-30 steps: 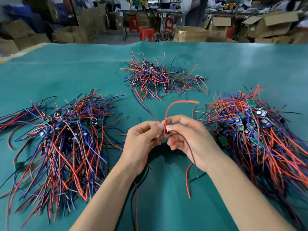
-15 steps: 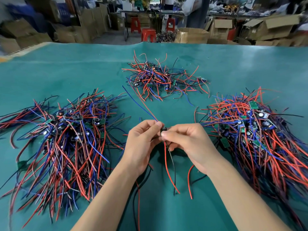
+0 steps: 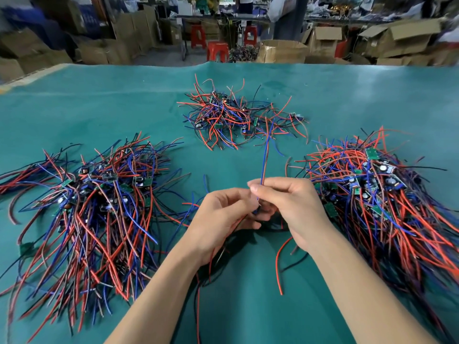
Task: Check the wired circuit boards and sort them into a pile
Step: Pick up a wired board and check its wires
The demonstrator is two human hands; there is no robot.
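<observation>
Head view — one bench, two hands, three heaps.

Item in hand: one wired circuit board [image 3: 258, 210], almost wholly hidden between the two hands at the centre of the green table mat [image 3: 99, 100]; only a dark sliver of it shows. Its blue-and-red wire pair [image 3: 265, 155] stands straight up out of the grip, while other red and black leads trail down toward the near edge.

Right hand [image 3: 290, 207]: fingers curled, thumb and forefinger pinching the upright pair low on its length.
Left hand [image 3: 221, 219]: fingers curled round the board end and the trailing leads.

Handling note, as a judgement: hold the board steady with the left hand, draw the pinched pair taut through the right, and look at the solder ends before any release; keep the loose leads from snagging a heap.

Count:
- Heaps of wired boards: three — left pile [image 3: 89, 207], far pile [image 3: 236, 117], right pile [image 3: 377, 194].
- Boards within each heap: too tangled to count.
- Boards in hand: one, as far as shows.
- Hands: two.
</observation>
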